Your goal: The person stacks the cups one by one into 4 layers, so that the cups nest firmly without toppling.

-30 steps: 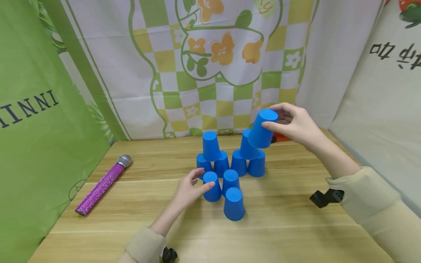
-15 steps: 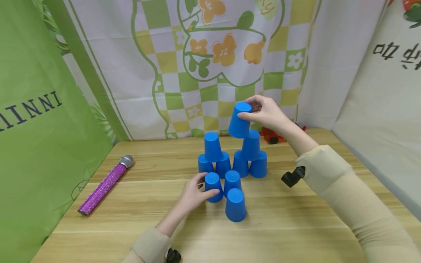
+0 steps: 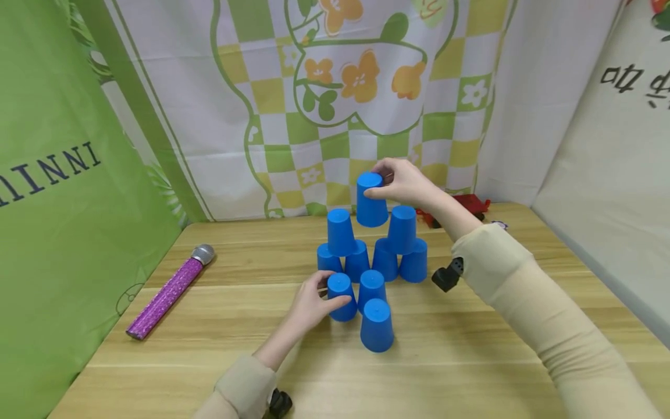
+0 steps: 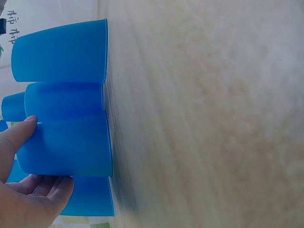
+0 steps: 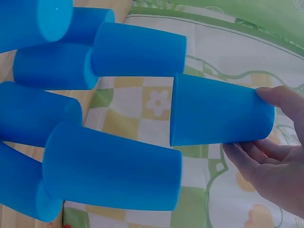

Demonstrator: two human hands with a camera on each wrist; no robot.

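My right hand (image 3: 405,183) pinches an upside-down blue cup (image 3: 372,210) near its closed end, holding it in the air between two upper cups. Those are the left upper cup (image 3: 341,233) and the right upper cup (image 3: 402,230), each standing on a pair of upturned cups. In the right wrist view the held cup (image 5: 221,111) has its rim close to one upper cup (image 5: 140,50). Lower down, my left hand (image 3: 310,302) grips a front cup (image 3: 342,301) on the table, thumb on one side and fingers on the other. Beside it are another cup (image 3: 373,286) and the nearest cup (image 3: 377,329).
A glittery purple microphone (image 3: 168,294) lies at the left of the wooden table (image 3: 220,361). Behind my right forearm sits a red toy vehicle (image 3: 471,205), partly hidden. Printed cloth (image 3: 335,145) hangs along the back.
My right hand has carried its cup leftward from beyond the right upper cup to between the two upper cups, lowering it slightly at the end. My left hand has closed in around the front cup.
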